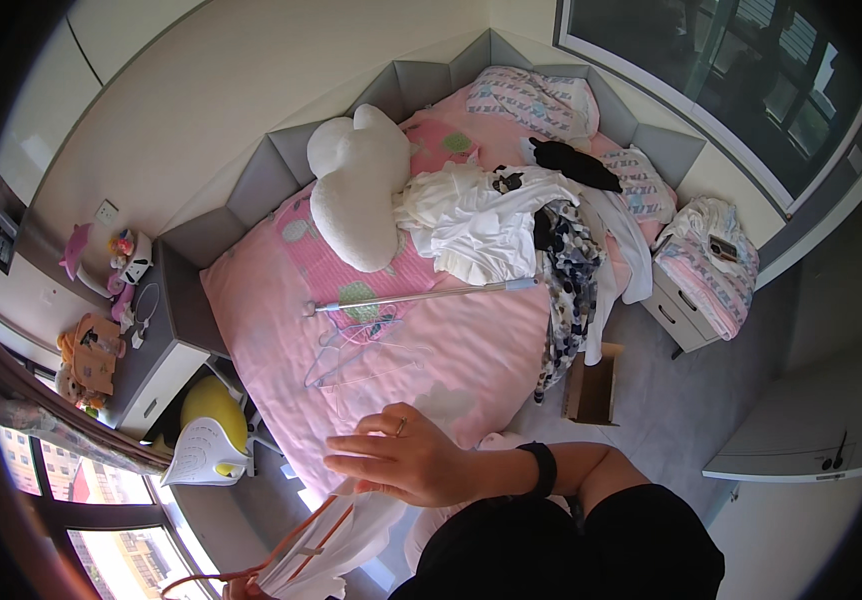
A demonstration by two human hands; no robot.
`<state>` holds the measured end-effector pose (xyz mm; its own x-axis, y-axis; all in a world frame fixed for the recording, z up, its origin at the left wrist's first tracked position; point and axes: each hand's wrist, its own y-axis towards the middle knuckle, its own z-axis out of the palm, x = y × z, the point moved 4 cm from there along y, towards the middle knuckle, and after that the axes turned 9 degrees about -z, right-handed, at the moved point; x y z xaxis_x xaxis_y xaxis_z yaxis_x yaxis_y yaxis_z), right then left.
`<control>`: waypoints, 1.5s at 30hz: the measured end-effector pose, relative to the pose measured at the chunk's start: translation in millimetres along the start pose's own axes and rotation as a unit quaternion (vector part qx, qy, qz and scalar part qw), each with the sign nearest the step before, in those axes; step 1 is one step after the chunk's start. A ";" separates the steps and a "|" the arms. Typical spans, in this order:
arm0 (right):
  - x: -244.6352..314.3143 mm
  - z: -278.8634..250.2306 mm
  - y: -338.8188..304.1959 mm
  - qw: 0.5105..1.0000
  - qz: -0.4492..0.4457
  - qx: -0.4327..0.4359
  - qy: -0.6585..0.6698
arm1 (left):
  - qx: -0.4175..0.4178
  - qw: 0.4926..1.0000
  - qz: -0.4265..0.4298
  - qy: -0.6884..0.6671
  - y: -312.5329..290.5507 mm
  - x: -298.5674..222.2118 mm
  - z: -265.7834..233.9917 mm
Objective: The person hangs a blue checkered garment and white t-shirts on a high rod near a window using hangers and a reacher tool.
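My right hand (pixel 411 458), with a ring and a black wristband, is over the near edge of the bed. Its thumb and index finger pinch a white garment (pixel 369 530) near one end of an orange clothes hanger (pixel 281 553); the other fingers stretch forward. The hanger slants down to the lower left, its hook pointing left. Only a small part of my left hand (pixel 243 590) shows at the bottom edge, closed around the hanger near its hook. White cloth hangs along the hanger's arms.
Ahead, the pink bed (pixel 481 350) holds several loose hangers (pixel 351 370), a metal pole (pixel 421 297), a white plush toy (pixel 356 190) and piled white clothes (pixel 481 225). An open cardboard box (pixel 593 388) stands right of it; a white chair (pixel 209 450) is left.
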<state>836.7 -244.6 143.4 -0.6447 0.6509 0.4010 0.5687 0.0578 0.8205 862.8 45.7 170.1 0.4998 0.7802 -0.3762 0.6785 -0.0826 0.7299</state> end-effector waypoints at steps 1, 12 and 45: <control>-10.1 -7.3 3.1 1.000 0.003 0.003 0.011 | -0.043 0.996 -0.058 0.042 0.9 3.7 2.0; -136.5 -15.1 -67.8 0.978 0.187 0.040 0.077 | -0.177 0.944 -0.149 0.234 31.1 -51.2 5.8; -570.5 71.1 -366.5 0.679 0.504 0.438 -0.303 | -0.133 0.814 -0.365 0.431 13.4 -11.4 -57.1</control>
<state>1032.4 -583.3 -415.1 0.4767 0.8708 0.1201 0.8219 -0.3931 -0.4122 835.5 71.1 216.8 -0.6263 0.7158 -0.3087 0.4280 0.6468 0.6313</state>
